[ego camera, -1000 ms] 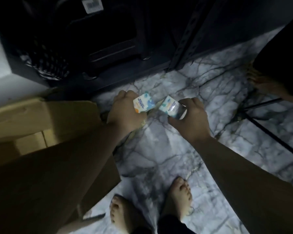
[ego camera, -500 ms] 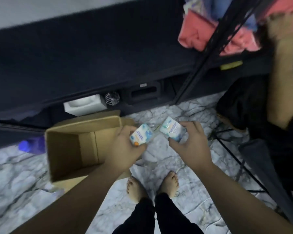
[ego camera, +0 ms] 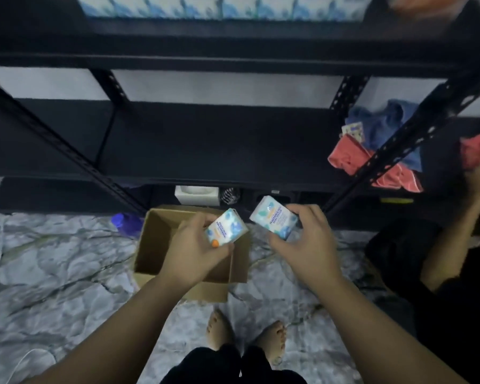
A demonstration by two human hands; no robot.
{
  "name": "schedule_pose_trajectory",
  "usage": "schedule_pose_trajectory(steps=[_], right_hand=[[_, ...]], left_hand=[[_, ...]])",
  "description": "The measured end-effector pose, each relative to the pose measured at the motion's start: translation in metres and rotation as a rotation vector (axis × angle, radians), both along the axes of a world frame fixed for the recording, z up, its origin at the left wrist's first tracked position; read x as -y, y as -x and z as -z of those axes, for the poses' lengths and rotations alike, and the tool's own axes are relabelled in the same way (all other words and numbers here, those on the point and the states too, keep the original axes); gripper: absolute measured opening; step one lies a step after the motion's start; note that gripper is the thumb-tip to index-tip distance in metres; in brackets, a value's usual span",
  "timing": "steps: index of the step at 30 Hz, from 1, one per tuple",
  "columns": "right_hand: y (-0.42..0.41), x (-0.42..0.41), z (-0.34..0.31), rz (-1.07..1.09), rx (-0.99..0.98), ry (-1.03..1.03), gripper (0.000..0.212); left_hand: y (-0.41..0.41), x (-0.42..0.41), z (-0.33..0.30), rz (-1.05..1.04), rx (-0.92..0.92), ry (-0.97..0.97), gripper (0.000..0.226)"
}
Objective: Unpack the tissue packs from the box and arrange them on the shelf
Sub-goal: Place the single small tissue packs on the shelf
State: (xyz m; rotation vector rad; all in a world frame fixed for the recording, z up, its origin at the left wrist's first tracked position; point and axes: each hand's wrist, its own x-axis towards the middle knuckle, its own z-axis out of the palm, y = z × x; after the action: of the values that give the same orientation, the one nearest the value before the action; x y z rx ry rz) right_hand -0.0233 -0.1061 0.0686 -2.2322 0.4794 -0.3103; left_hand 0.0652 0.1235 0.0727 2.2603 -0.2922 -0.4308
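Status: L hand [ego camera: 197,250] grips one tissue pack [ego camera: 226,228], R hand [ego camera: 302,242] grips a second pack [ego camera: 273,217], both held side by side, not touching, abt waist height. Change vs a sec ago: person was bent low w/ packs near the floor, now upright, shelf unit fills the view ahead of the hands. Box [ego camera: 150,245] sits on the floor right under the L hand, open; looks empty from here but the hand hides part of it. Row of packs already lined up [ego camera: 222,6] on the top shelf, well above both hands. Middle shelf [ego camera: 205,145] straight ahead of hands, bare in the middle, clothes [ego camera: 355,159] at its R end. My read: pick done, next is the lift to the row up top.
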Motion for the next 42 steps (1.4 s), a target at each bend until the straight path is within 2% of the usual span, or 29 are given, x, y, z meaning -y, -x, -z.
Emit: schedule_pose_trajectory(steps=[6, 11, 17, 24, 30, 37, 42], right_hand=[[-0.020, -0.023, -0.037, -0.094, 0.051, -0.005, 0.052], [-0.047, -0.058, -0.069, -0.134, 0.109, 0.015, 0.053], [-0.105, -0.115, -0.113, -0.107, 0.214, 0.059, 0.051], [-0.189, -0.188, -0.163, -0.052, 0.306, 0.051, 0.058], [-0.245, -0.230, -0.188, -0.014, 0.353, 0.093, 0.054], [-0.297, -0.245, -0.194, 0.006, 0.311, 0.166, 0.049], [-0.329, -0.245, -0.193, 0.014, 0.276, 0.252, 0.051]], left_hand=[[-0.004, -0.032, -0.039, -0.134, 0.104, 0.057, 0.048], [-0.028, -0.072, -0.074, -0.170, 0.182, 0.173, 0.046], [-0.088, -0.126, -0.122, -0.139, 0.268, 0.237, 0.047], [-0.182, -0.187, -0.175, -0.083, 0.380, 0.295, 0.045], [-0.256, -0.224, -0.206, -0.027, 0.510, 0.218, 0.047], [-0.322, -0.232, -0.213, 0.118, 0.585, 0.026, 0.050], [-0.354, -0.232, -0.213, 0.134, 0.605, -0.065, 0.064]])
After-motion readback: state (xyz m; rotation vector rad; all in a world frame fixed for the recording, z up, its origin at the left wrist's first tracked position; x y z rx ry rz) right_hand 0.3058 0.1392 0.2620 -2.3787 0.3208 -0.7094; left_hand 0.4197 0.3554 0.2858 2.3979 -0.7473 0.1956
